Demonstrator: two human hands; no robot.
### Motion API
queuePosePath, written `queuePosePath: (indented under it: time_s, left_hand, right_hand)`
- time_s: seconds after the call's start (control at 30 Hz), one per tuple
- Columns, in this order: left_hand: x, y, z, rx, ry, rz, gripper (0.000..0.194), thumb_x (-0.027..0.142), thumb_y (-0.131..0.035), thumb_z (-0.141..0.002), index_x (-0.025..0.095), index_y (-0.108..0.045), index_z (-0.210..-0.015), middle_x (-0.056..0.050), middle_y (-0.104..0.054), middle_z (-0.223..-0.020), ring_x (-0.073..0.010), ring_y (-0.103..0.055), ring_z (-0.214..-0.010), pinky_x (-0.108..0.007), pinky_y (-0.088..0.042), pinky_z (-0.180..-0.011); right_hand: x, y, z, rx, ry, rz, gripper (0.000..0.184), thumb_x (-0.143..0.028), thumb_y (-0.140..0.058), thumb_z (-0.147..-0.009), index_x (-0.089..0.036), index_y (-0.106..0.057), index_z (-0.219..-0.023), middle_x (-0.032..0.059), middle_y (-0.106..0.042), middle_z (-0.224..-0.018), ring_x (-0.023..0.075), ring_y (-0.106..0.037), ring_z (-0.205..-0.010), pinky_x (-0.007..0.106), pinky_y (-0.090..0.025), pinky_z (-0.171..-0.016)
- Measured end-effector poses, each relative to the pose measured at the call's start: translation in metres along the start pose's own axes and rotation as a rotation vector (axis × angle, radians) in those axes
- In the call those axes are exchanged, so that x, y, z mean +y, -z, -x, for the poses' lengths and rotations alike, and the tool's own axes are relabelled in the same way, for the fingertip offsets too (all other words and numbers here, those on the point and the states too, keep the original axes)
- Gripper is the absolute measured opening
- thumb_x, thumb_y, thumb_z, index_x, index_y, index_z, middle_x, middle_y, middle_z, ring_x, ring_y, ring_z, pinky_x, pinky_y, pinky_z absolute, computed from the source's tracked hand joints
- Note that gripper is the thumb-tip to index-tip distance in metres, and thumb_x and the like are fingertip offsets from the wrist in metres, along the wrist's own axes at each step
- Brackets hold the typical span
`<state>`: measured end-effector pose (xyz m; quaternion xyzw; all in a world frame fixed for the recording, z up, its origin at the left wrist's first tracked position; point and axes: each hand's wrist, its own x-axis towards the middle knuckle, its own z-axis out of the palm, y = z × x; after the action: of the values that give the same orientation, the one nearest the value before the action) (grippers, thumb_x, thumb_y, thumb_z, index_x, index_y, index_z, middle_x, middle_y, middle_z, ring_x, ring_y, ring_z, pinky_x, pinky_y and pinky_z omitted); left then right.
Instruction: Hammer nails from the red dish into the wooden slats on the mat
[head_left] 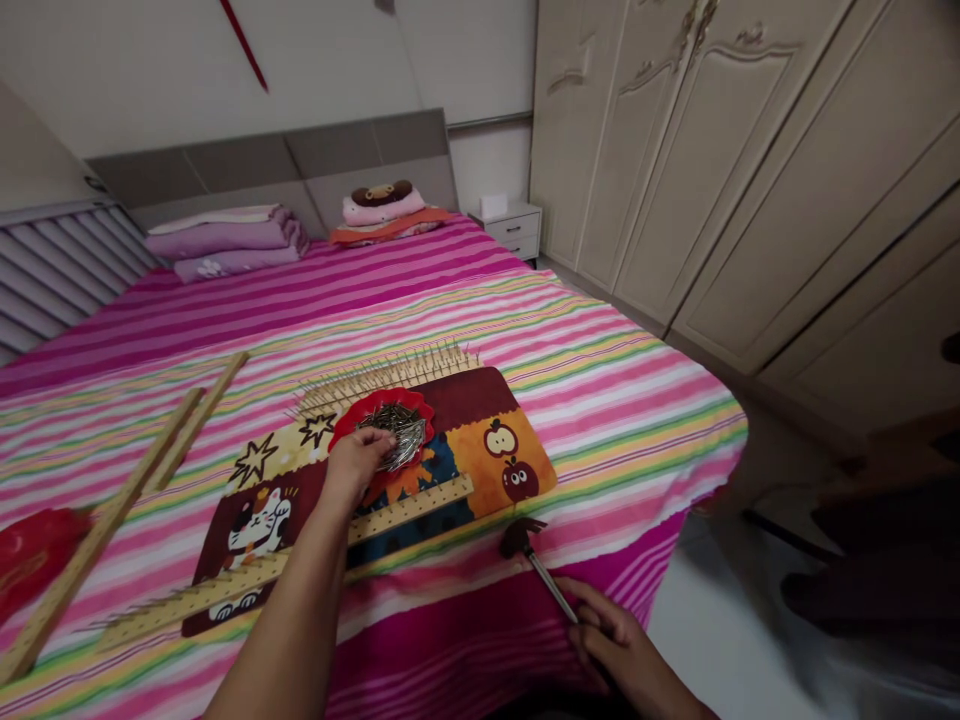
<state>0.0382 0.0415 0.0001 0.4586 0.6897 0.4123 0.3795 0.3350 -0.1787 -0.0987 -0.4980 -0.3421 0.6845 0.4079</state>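
Across the bed (495, 255), a striped cloth (592, 400) was spread in pink, white, yellow and green. On this cloth a patterned mat (480, 395) was laid, printed with a cat and apples. To its left, two wooden bars (101, 535) were placed nearly parallel. Along the mat's far edge a nail-studded strip (390, 375) was set, its points directed upward. A nearer strip (416, 508) was laid slantwise over the mat, partly hidden by the left forearm; nails were seen protruding at its left end, small dark marks toward its right. Between these two strips a red dish (364, 403) was positioned.

Just beside the mat's near right corner, a hammer (551, 585) was grasped by its handle in the right hand (611, 640), head directed away from the body. The left hand (361, 460) was extended over the dish's near rim, fingertips brought together at the loose nails (409, 437) piled inside; whether any nail was pinched could not be determined.
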Motion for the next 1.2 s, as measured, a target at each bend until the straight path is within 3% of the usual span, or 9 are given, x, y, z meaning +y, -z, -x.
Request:
queuePosePath:
  time_s: [0.13,0.27,0.53,0.7,0.87,1.07,1.2]
  left_hand:
    - [0.015,0.002,0.012,0.003,0.056,0.17,0.03,0.028,-0.079,-0.038,0.014,-0.065,-0.061,0.003,-0.059,-0.05,-0.0079,-0.05,-0.046,-0.021,-0.04,-0.048]
    - [0.027,0.005,0.02,0.01,0.145,0.218,0.027,0.017,-0.079,-0.04,0.013,-0.064,-0.062,0.002,-0.061,-0.052,-0.0075,-0.054,-0.046,-0.019,-0.042,-0.046]
    - [0.023,0.01,0.025,0.037,0.107,0.192,0.035,0.017,-0.075,-0.048,0.015,-0.061,-0.08,0.004,-0.061,-0.053,-0.0093,-0.055,-0.043,-0.018,-0.042,-0.039]
    - [0.031,0.011,0.036,-0.043,0.107,0.246,0.024,0.02,-0.071,-0.048,0.013,-0.065,-0.071,0.0,-0.064,-0.055,-0.0078,-0.056,-0.047,-0.018,-0.046,-0.045]
    - [0.042,0.004,0.065,-0.168,0.091,0.257,0.041,0.025,-0.08,-0.039,0.013,-0.07,-0.076,-0.006,-0.07,-0.067,-0.0153,-0.064,-0.061,-0.026,-0.052,-0.056]
    - [0.02,-0.017,0.095,-0.146,0.047,0.171,0.042,0.042,-0.081,-0.042,0.015,-0.071,-0.072,-0.002,-0.068,-0.062,-0.0124,-0.059,-0.054,-0.024,-0.049,-0.051]
    - [-0.001,-0.028,0.106,-0.063,0.025,0.144,0.036,0.044,-0.079,-0.045,0.016,-0.071,-0.068,-0.003,-0.07,-0.075,-0.0111,-0.058,-0.059,-0.022,-0.048,-0.049]
  right_hand:
    - [-0.003,0.0,0.001,0.007,-0.002,0.013,0.048,-0.033,-0.063,-0.072,-0.019,-0.06,-0.118,-0.011,-0.04,-0.05,0.0063,-0.034,-0.04,0.02,-0.023,-0.041]
    - [-0.007,-0.002,0.001,0.019,0.008,0.015,0.048,-0.034,-0.064,-0.072,-0.018,-0.06,-0.118,-0.0108,-0.038,-0.051,0.0071,-0.034,-0.043,0.02,-0.024,-0.043]
    - [-0.001,0.001,0.0,0.009,0.007,0.009,0.046,-0.031,-0.063,-0.072,-0.021,-0.061,-0.117,-0.0098,-0.042,-0.051,0.0071,-0.036,-0.041,0.02,-0.025,-0.042]
    - [-0.004,0.001,0.0,0.005,0.002,-0.008,0.045,-0.029,-0.063,-0.072,-0.02,-0.062,-0.116,-0.0105,-0.041,-0.05,0.0071,-0.035,-0.042,0.02,-0.025,-0.043]
    - [-0.009,0.0,0.001,0.0,0.005,-0.024,0.044,-0.025,-0.062,-0.071,-0.021,-0.063,-0.115,-0.0078,-0.05,-0.056,0.0084,-0.041,-0.047,0.021,-0.03,-0.046]
    - [-0.007,0.002,0.001,-0.024,0.023,-0.043,0.042,-0.024,-0.061,-0.073,-0.021,-0.063,-0.115,-0.0092,-0.046,-0.052,0.0079,-0.038,-0.044,0.02,-0.03,-0.045]
    - [-0.006,0.004,0.0,-0.036,0.03,-0.041,0.042,-0.024,-0.061,-0.073,-0.02,-0.063,-0.114,-0.0075,-0.053,-0.056,0.0094,-0.045,-0.048,0.021,-0.033,-0.048]
